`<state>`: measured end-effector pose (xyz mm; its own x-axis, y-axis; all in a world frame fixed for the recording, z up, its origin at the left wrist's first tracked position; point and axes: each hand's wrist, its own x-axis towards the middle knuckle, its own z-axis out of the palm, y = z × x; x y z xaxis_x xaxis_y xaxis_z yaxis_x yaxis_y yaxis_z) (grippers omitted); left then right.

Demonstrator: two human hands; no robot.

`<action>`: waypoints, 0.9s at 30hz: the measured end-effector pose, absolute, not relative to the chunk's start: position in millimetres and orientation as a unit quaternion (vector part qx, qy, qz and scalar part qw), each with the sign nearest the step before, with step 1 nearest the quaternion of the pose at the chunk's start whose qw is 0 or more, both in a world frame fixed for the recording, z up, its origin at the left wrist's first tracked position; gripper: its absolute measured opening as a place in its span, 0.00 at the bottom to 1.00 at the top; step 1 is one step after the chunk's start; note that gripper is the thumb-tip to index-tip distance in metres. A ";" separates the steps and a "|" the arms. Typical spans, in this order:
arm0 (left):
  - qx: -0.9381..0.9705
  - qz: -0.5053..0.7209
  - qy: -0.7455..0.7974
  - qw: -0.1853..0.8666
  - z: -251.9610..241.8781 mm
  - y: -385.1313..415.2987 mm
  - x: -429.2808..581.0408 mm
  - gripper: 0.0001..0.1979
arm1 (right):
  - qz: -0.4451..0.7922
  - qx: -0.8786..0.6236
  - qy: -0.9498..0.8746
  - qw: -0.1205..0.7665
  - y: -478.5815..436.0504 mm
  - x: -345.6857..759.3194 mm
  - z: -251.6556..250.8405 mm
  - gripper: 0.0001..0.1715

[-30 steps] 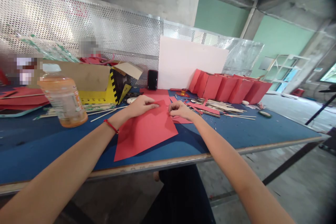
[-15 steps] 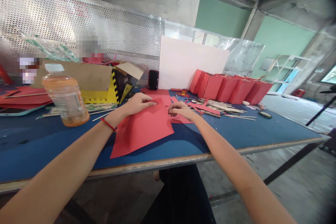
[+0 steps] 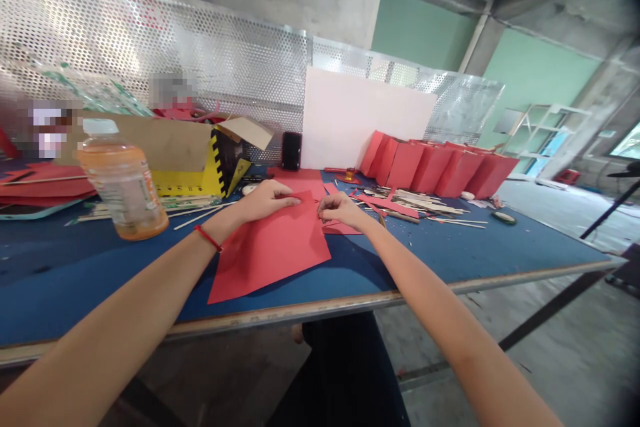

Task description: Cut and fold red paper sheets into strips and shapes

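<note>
A large red paper sheet [image 3: 270, 253] lies on the blue table [image 3: 450, 253] in front of me. My left hand [image 3: 265, 199] rests on its far edge, fingers curled and pressing the paper down. My right hand [image 3: 339, 209] pinches the sheet's far right corner, fingers closed. A red string circles my left wrist. More red paper pieces [image 3: 345, 227] lie just beyond my right hand.
An orange drink bottle [image 3: 123, 180] stands at the left. Behind it sit a cardboard box [image 3: 185, 153], a black phone [image 3: 291, 151] and a white board [image 3: 360, 120]. Folded red papers [image 3: 435, 167] lean at the back right beside several wooden sticks [image 3: 430, 210]. The table edge [image 3: 310, 312] runs near me.
The red sheet has slid a little to the left and turned slightly under both hands. My hands stay on its far edge.
</note>
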<state>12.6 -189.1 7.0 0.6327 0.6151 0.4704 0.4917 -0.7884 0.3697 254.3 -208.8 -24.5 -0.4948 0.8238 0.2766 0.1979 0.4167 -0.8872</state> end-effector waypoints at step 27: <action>0.882 0.322 0.321 0.123 12.3 -187.0 -0.4 0.24 | 0.381 -0.332 -0.771 0.387 -207.0 255.8 -25.9 0.07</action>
<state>-0.4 -187.0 12.3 0.5868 0.6460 0.4882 0.4877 -0.7633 0.4238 255.8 -207.0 -25.9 -0.4795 0.8072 0.3443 0.2177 0.4895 -0.8444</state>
